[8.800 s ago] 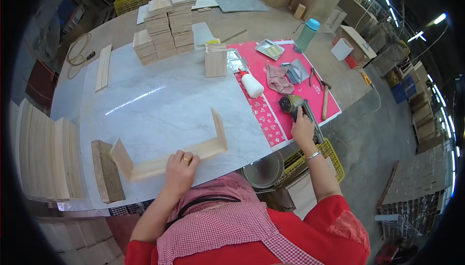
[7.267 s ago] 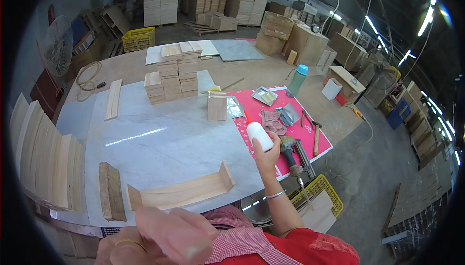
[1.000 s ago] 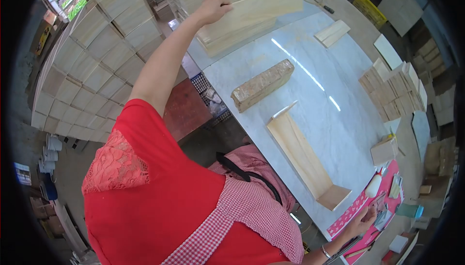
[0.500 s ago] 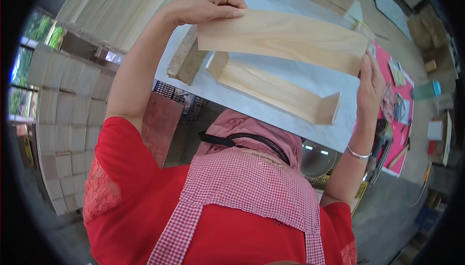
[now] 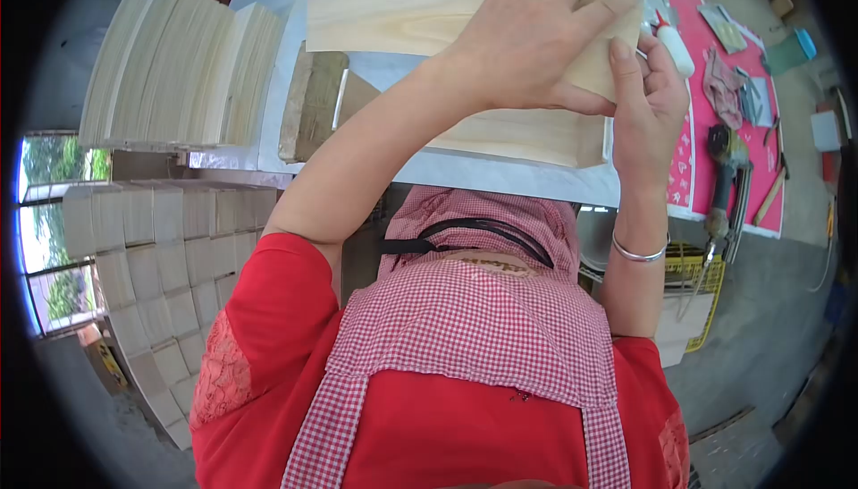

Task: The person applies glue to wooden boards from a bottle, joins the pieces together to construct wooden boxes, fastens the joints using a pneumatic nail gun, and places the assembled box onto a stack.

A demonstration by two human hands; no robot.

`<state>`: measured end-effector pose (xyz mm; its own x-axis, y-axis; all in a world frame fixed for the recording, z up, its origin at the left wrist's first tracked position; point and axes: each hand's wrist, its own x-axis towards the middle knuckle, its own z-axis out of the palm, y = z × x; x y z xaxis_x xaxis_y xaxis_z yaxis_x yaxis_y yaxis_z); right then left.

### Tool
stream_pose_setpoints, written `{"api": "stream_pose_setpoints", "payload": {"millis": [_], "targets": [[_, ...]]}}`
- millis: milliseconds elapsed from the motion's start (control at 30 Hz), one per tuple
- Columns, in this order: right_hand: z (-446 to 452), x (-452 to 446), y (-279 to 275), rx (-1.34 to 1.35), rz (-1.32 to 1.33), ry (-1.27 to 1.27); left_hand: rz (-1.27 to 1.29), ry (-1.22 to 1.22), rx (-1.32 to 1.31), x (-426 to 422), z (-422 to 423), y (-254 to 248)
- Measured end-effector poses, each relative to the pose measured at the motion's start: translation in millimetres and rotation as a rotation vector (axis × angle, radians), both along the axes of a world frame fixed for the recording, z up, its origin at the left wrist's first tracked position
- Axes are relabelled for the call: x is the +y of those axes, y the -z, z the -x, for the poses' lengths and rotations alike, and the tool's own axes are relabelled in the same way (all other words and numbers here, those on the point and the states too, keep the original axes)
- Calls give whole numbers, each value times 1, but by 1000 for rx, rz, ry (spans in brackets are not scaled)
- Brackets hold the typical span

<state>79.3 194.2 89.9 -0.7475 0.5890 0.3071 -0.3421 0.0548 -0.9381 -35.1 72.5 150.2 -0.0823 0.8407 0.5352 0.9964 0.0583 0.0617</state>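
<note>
A flat, pale wooden board [image 5: 384, 13] lies across the far side of a three-sided wooden frame [image 5: 514, 136]. My left hand [image 5: 532, 37], with a gold ring, reaches across to the board's right part. Its fingers span the board, and the thumb is near the close edge. At the right end, my right hand [image 5: 652, 105] grips the same board, its thumb on top and fingers curled at the edge. The frame is partly hidden by my left forearm. A rough wooden block [image 5: 313, 105] stands by the frame's left end.
Stacked thin boards [image 5: 179, 69] stand at the left, with piled wooden blocks [image 5: 170, 283] below. On a pink cloth [image 5: 688, 187] at the right are a white glue bottle [image 5: 675, 49], a rag [image 5: 720, 87] and a tool with a cord [image 5: 718, 185]. A yellow crate [image 5: 706, 310] stands underneath.
The board has come down from a raised, tilted position onto the frame. My left hand has moved from its left end to the right part. My right hand stays at the right end.
</note>
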Motion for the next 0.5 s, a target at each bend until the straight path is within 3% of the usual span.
{"api": "stream_pose_setpoints", "payload": {"millis": [200, 267, 333, 400, 433, 500], "targets": [[-15, 8, 11, -6, 98, -91, 314, -55, -227, 13, -13, -25], [-35, 24, 21, -117, 4, -22, 405, -81, -264, 11, -10, -22], [-55, 43, 35, -176, -38, 16, 130, -68, 149, 1, 5, 3], [-77, 62, 57, -368, -282, -99, -13, -42, 351, -8, 13, 21], [-82, 65, 65, -465, -405, -160, 76, -72, 152, -12, 16, 25], [-84, 58, 78, -495, -373, -192, 261, -129, -245, -17, 16, 34]]}}
